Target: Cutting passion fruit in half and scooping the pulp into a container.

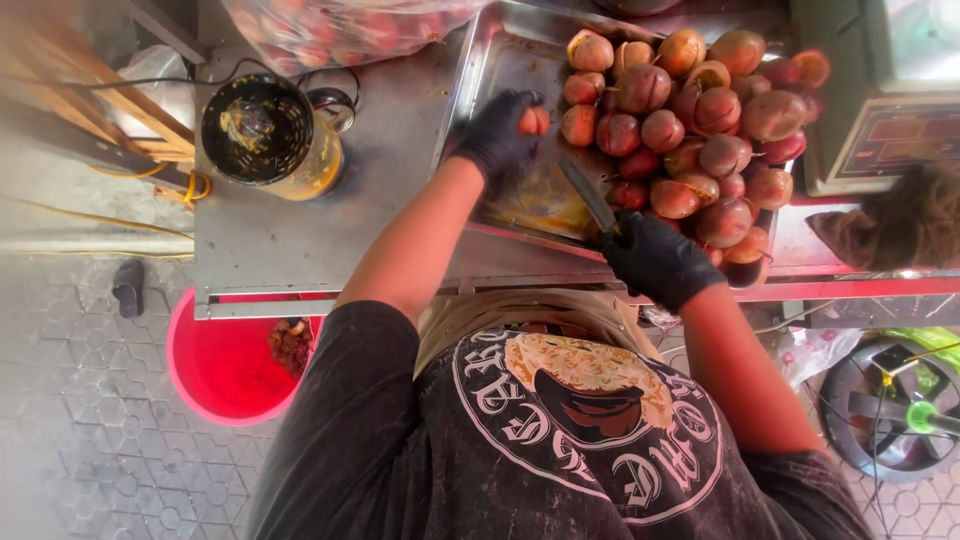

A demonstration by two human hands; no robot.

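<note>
Both my hands wear black gloves. My left hand [497, 135] holds one small reddish round fruit [534, 121] over the left part of a steel tray [497, 60]. Around the handle of a knife my right hand [655, 258] is closed at the tray's near edge, and the dark blade [588, 195] points up and left towards the held fruit. A heap of several red-brown round fruits [690, 120] fills the right side of the tray, some of them cut.
A round metal container [268, 135] with a dark inside stands on the steel counter [300, 240] at left. Below the counter sits a red bucket [215, 370] with scraps. A weighing scale [890, 110] is at right, a bag of fruit [340, 30] at the top, a wheel [890, 415] lower right.
</note>
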